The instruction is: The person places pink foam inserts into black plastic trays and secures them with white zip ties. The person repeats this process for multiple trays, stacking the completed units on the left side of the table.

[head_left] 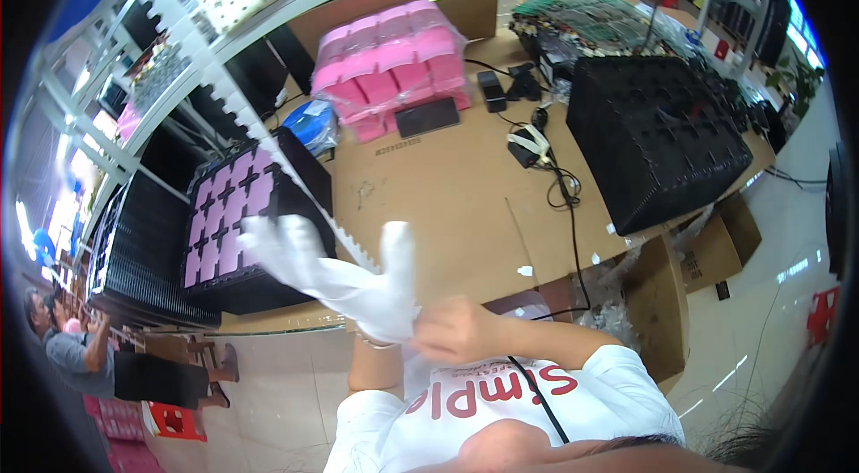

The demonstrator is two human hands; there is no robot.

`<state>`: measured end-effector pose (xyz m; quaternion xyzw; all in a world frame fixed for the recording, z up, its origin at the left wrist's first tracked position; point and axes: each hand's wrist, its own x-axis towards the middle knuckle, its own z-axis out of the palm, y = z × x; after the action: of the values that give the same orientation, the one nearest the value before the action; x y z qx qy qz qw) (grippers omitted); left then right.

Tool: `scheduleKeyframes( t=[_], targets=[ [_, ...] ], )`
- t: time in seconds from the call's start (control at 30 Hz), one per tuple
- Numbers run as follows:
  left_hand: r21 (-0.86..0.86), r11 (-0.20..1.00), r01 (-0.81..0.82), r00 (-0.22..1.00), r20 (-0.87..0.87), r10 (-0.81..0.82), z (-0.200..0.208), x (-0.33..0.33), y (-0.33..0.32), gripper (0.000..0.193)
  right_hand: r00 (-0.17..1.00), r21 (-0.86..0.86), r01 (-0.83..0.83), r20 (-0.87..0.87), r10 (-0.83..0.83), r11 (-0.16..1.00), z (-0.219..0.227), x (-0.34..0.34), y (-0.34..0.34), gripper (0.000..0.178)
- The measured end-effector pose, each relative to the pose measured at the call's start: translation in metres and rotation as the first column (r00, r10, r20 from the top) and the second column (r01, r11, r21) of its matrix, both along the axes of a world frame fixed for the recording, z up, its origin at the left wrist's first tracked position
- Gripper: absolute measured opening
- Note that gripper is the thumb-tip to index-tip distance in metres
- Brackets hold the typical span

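Observation:
My left hand (335, 281) wears a white glove (391, 307), with its thumb and fingers spread apart and nothing in them. At the wrist, my bare right hand (461, 330) is closed on the glove's cuff. A thin bracelet (374, 343) shows just below that cuff. Both hands are over the front edge of a cardboard-covered table (420, 204). Nearest the gloved fingers, to the left, stands a black case (259, 289) with pink blocks (224, 213) in a grid of dividers.
Pink trays (389, 61) in clear plastic stand at the back, with a dark flat device (427, 118) before them. At right are a large black divided box (658, 142), black cables (565, 191) and circuit boards (586, 21). A white shelf post (228, 88) rises at left; a person (85, 361) sits beyond.

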<state>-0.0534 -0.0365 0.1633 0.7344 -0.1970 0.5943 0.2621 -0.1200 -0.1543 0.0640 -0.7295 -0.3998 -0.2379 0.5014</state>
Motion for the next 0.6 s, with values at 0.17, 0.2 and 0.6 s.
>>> scheduleKeyframes(
  t=[0.17,0.2,0.6],
  targets=[
    [-0.596,0.802,-0.050,0.988,0.087,0.126,-0.026,0.036,0.050,0.068,0.999,-0.028,-0.014,-0.032,0.013,1.000,0.002,-0.027,-0.035,0.010],
    [-0.789,0.598,0.137,0.988,0.067,-0.137,-0.034,0.047,0.062,0.061,0.997,0.009,0.076,0.013,-0.076,0.997,-0.003,-0.033,-0.054,0.009],
    [-0.544,-0.001,0.839,-0.540,-0.833,-0.123,-0.031,0.034,-0.122,0.033,0.662,0.732,0.665,-0.670,-0.336,-0.150,-0.076,-0.073,-0.345,0.040]
  ],
)
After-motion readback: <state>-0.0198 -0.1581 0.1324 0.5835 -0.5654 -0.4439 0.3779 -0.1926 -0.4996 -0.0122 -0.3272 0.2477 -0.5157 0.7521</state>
